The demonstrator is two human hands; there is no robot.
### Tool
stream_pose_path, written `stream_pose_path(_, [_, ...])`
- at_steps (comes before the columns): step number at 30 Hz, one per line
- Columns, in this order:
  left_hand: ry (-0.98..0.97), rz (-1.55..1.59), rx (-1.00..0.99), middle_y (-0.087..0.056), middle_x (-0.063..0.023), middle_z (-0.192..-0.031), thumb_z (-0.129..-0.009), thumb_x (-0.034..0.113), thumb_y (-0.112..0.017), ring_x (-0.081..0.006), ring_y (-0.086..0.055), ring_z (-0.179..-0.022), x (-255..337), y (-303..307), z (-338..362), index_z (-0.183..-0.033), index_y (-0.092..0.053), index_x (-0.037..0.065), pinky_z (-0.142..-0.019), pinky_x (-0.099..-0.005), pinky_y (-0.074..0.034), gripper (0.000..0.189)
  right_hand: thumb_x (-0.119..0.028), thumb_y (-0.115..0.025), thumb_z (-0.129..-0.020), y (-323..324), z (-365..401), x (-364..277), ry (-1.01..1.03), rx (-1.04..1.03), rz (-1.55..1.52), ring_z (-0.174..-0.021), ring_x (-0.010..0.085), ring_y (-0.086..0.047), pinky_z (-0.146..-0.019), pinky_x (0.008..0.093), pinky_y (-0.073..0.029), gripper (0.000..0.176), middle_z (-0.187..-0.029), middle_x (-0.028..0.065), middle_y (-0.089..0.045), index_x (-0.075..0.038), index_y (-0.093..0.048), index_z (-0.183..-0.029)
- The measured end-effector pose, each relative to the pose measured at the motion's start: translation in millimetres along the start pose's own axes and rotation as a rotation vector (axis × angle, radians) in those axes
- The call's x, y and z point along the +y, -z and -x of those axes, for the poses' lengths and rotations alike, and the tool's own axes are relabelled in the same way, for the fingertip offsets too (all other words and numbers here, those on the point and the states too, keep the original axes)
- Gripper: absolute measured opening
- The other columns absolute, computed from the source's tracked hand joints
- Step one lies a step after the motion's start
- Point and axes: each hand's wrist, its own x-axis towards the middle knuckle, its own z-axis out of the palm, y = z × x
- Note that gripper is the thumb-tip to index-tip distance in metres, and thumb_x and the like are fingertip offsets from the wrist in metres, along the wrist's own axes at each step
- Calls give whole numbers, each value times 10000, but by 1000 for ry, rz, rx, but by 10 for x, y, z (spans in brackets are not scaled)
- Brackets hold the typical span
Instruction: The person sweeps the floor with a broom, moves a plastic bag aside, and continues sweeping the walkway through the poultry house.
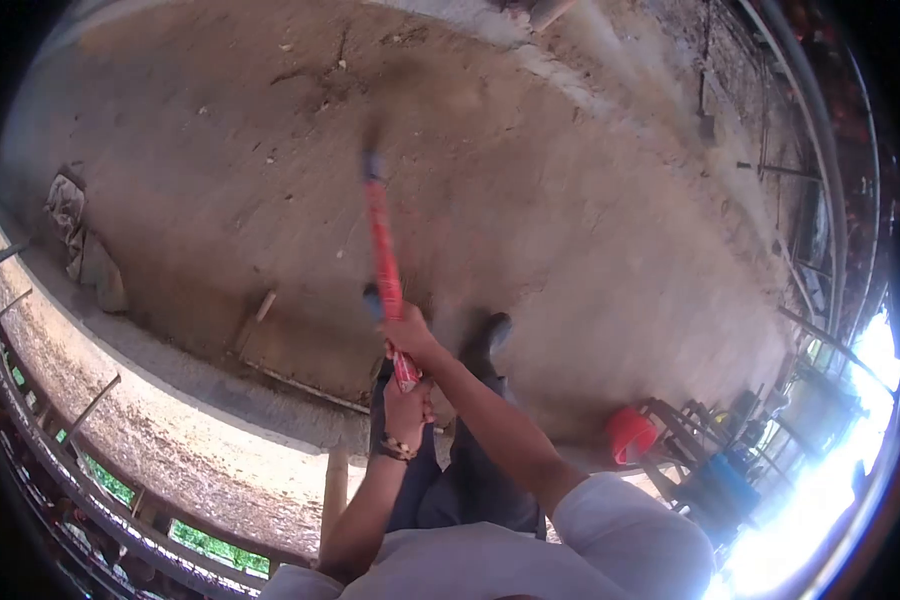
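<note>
A long red handle (382, 235) runs up from my hands over the dirt floor, with a dark, motion-blurred far end. My right hand (408, 332) is wrapped round its middle part. Below it, my left hand (405, 405), with a beaded bracelet (398, 449) at the wrist, grips near the handle's lower end. The fingers of both hands are closed. What the far end of the tool is cannot be made out.
My dark boot (496, 328) stands on the floor (590, 250). A red bucket (630, 434) and a blue container (720, 487) are at lower right, beside stacked items. Crumpled sacking (82, 235) lies at left, near a low ledge (190, 390) and railings. A wooden post (334, 490) is beside my left arm.
</note>
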Motion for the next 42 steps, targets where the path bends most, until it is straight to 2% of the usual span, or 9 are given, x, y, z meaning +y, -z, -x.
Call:
stream_pose_path(6, [-36,1,-47,-415,20,-515,-813,53,-564,-79,-390,-370,334,-30,665,-864,-459,81,-330,-230,-296,120,-81,-614,-767,-387,683,-602,140,-156,-92,-438,109,-485,-367,266,-413,219,-609,26,-471,-28,-459,-911])
stream_pose_path(11, [434,-316,-393,-404,23,-527,-813,60,-575,-58,-358,-376,803,622,673,-855,-463,84,-336,-211,-270,123,-67,-591,-779,-423,946,-157,-123,472,-527,-428,119,-466,-381,256,-414,157,-591,18,-457,-33,-471,-876])
stream_pose_path(14, [542,-44,-353,-406,23,-574,-815,59,-576,-49,-338,-377,979,557,345,-893,-441,105,-319,-189,-239,163,-61,-586,-783,-394,426,82,-185,477,-553,-426,129,-478,-375,272,-416,151,-594,27,-476,-15,-470,-869])
stream_pose_path(19, [157,393,148,-380,11,-552,-809,53,-513,-93,-348,-414,721,-164,423,-770,-450,94,-383,-223,-279,85,-50,-568,-788,-618,22,-594,-132,-255,-66,-429,120,-492,-365,266,-393,105,-544,27,-473,-29,-472,-824])
stream_pose_path(23, [120,123,-7,-409,-1,-548,-769,-3,-558,-94,-402,-405,884,-349,742,-950,-421,97,-361,-236,-314,248,-38,-565,-759,-449,424,-1067,-49,-330,-35,-405,129,-489,-347,279,-393,272,-558,20,-458,-22,-416,-987])
stream_pose_path(30, [433,-415,-336,-449,15,-556,-786,69,-618,-65,-404,-393,1671,-660,439,-945,-465,85,-340,-209,-291,221,-31,-526,-780,149,638,-1492,-167,694,-568,-417,112,-458,-366,273,-440,138,-573,32,-451,-63,-396,-814])
stream_pose_path(35, [84,179,6,-420,-10,-570,-744,20,-577,-88,-422,-453,1622,-1380,-101,-860,-486,71,-387,-225,-317,156,-46,-535,-767,385,-728,-1570,-96,-59,-9,-408,130,-478,-351,273,-402,182,-574,29,-463,-28,-431,-915])
stream_pose_path(40, [-49,384,-126,-422,-38,-549,-788,59,-512,-135,-418,-423,1020,-1286,276,-710,-462,61,-386,-276,-343,93,-86,-583,-789,126,22,-2177,-15,-415,80,-400,121,-485,-343,273,-388,345,-586,47,-486,-6,-395,-1067])
stream_pose_path(42, [245,485,-163,-453,-37,-558,-799,87,-547,-118,-443,-449,1009,-1042,776,-726,-472,67,-399,-258,-355,107,-96,-583,-810,14,454,-2118,-44,-363,72,-409,114,-486,-344,270,-392,358,-608,50,-486,-5,-380,-1090])
